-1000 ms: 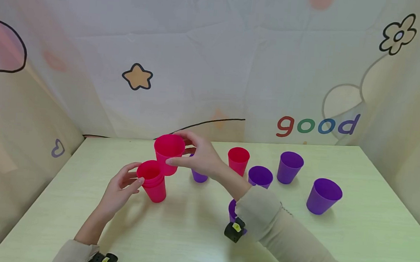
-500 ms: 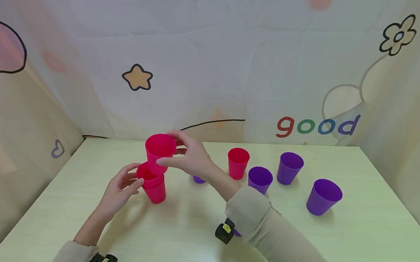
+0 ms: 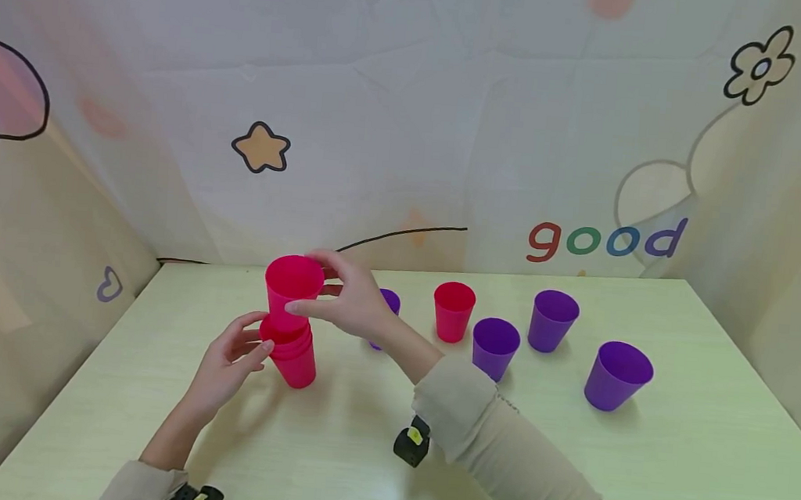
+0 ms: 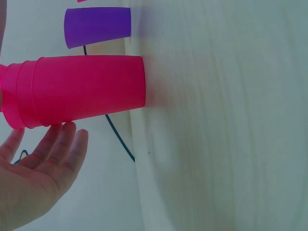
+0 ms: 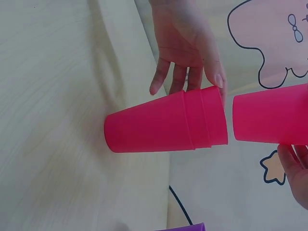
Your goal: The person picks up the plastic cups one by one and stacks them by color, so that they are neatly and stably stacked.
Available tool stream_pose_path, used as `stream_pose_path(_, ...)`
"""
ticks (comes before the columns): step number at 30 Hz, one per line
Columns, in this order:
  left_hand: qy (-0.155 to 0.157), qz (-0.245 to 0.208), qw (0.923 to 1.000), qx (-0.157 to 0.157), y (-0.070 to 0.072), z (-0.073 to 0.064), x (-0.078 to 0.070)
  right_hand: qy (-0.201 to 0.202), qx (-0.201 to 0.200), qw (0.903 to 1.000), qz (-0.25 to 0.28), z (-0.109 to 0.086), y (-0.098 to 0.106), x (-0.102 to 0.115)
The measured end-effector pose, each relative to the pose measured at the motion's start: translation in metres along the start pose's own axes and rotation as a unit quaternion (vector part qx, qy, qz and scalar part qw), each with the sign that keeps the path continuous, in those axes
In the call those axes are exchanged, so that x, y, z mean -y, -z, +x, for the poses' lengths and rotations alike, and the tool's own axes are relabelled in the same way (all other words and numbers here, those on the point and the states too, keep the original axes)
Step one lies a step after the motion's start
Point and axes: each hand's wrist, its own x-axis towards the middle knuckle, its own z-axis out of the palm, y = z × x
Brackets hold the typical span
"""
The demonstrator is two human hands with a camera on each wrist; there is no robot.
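A stack of red plastic cups [image 3: 296, 363] stands upright on the table, with the nested rims showing as bands. My left hand [image 3: 225, 366] is at its left side, palm apart from the stack; the thumb and fingertips reach its upper part, as the left wrist view of the red stack [image 4: 91, 86] also shows. Above the stack, my right hand [image 3: 350, 297] pinches another red cup [image 3: 291, 288] by its side, mouth up. In the right wrist view a small gap separates the held cup's base [image 5: 264, 115] from the stack's rim [image 5: 219, 115].
A single red cup [image 3: 453, 313] stands behind the right forearm. Purple cups are spread to the right: one [image 3: 553, 322] far back, one [image 3: 616, 377] farthest right, one [image 3: 495, 348] nearer the sleeve. Another purple cup [image 3: 389, 302] is partly hidden behind the right hand. A printed curtain backs the table.
My right hand has moved left with the red cup, from right of the stack to over it. The left hand and stack have stayed put.
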Motion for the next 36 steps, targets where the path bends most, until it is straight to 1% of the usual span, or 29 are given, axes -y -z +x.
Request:
stream_pose_path(4,-0.001,0.001,1.0000,-0.001,0.000,0.000,-0.001,-0.009,-0.001,0.9999,0.010,0.000,-0.003,-0.004)
stream_pose_path(10,0.000,-0.004,1.0000,-0.002,-0.001,0.001,-0.001,-0.019,-0.007,0.9998,0.005,-0.001,-0.005,-0.007)
stream_pose_path(15,0.005,-0.003,1.0000,-0.001,-0.001,0.001,-0.002,-0.027,0.001,0.9996,0.000,0.001,-0.008,-0.013)
stream_pose_path(22,0.003,-0.002,1.0000,-0.001,-0.002,0.001,-0.001,-0.025,0.016,0.9995,0.004,0.003,-0.010,-0.019)
stream_pose_path(27,0.004,-0.002,1.0000,-0.002,-0.002,0.000,0.000,-0.034,0.023,0.9992,-0.002,0.003,-0.014,-0.022)
stream_pose_path(36,0.011,0.001,0.9999,0.001,-0.001,-0.001,0.001,-0.045,0.023,0.9987,-0.010,0.001,-0.020,-0.024)
